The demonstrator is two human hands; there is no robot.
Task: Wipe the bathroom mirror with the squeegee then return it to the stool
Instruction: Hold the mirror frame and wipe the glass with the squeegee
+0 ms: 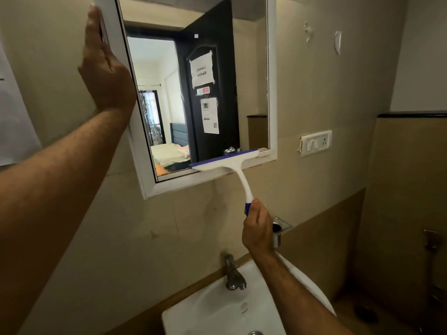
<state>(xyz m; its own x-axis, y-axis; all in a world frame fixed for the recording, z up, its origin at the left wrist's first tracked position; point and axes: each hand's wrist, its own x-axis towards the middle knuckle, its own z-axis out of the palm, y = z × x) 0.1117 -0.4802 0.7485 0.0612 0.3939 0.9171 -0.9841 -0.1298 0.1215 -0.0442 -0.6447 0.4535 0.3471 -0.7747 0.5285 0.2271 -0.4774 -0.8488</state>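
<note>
The left hand (106, 68) lies flat against the left edge of the mirror (193, 81), fingers (93, 25) extended and pressed along the white frame, grasping nothing. This brace steadies the frame, which seems to stand out from the wall like a cabinet door. The palm should stay firm there while the blade bears on the glass.

The glass is smooth and reflective; it shows a dark door with taped paper notices and a bright room beyond. The frame is white, flat-faced and square-cornered.

The squeegee (227, 163) lies at the bottom right of the glass, its blade touching or just above the lower frame rail. The head is a long straight white bar with a blue rubber strip along its upper edge. A slim curved white neck descends to a blue grip. The stroke appears to be at its lower end. To finish it well, the blade should stay level, in full contact, and run off the glass onto the rail so no line of water remains. The next pass should overlap the previous one.

The right hand (257, 228) is clenched around the grip, fingers wrapped tight, wrist below the mirror.

Below, a white glossy basin (212, 313) carries a dull metal tap (233, 274). The stool is not in view.
</note>
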